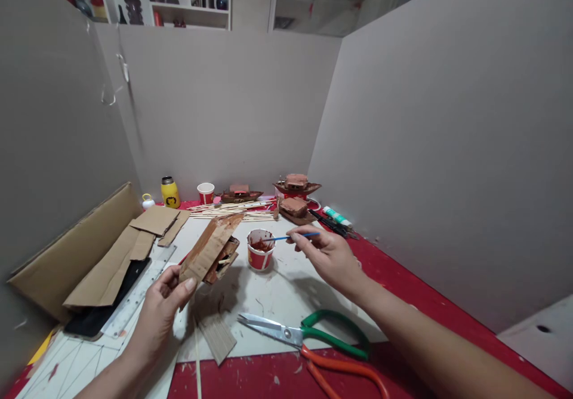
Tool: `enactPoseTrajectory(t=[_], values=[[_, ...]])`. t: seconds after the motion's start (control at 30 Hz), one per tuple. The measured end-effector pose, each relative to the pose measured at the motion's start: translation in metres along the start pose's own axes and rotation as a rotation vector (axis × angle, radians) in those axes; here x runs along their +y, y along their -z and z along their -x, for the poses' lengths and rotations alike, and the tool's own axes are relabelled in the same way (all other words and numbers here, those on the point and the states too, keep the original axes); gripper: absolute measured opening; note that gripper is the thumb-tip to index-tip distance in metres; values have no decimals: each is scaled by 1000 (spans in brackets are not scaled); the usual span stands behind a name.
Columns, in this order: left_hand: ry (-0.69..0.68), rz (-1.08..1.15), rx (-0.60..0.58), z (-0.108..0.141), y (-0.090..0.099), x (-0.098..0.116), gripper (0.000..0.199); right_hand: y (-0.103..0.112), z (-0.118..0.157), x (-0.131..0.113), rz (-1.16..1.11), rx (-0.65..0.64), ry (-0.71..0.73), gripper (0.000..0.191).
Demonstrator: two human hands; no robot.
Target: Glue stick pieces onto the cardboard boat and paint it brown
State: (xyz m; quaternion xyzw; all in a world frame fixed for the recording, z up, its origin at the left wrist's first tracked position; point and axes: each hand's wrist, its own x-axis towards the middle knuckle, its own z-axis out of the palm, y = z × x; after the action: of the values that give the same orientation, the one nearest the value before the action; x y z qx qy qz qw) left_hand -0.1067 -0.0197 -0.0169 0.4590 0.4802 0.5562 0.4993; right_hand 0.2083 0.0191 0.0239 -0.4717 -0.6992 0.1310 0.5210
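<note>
My left hand [168, 297] grips a cardboard model boat [206, 255] by its near end, tilted up above the white board. Brown paint covers the boat's far part, while the near part is bare cardboard. Between thumb and fingers of my right hand [329, 258] is a thin blue paintbrush [286, 238]. Its tip reaches into a red and white paper cup [260, 255], whose inside is smeared with reddish-brown paint. The cup stands on the board between my two hands.
Scissors [293, 333] with green and orange handles lie in front. Cardboard pieces [102, 261], a ruler [138, 294] and a black phone-like slab [87, 324] are at left. Behind are wooden sticks [233, 211], painted boats [295, 187], a yellow bottle [170, 194] and another cup [206, 193].
</note>
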Motion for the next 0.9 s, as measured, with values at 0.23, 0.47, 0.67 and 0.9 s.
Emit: enactPoseTrajectory(t=[0.23, 0.47, 0.67, 0.9], values=[[13, 5, 12, 3, -4, 3, 41, -3, 21, 3, -74, 137, -21, 30], [38, 29, 24, 5, -8, 3, 43, 1, 35, -16, -341, 349, 29, 13], [64, 72, 1, 7, -8, -1, 42, -2, 47, -26, -465, 256, 104, 14], [62, 37, -108, 6, -3, -4, 44, -3, 44, -24, -439, 253, 84, 14]])
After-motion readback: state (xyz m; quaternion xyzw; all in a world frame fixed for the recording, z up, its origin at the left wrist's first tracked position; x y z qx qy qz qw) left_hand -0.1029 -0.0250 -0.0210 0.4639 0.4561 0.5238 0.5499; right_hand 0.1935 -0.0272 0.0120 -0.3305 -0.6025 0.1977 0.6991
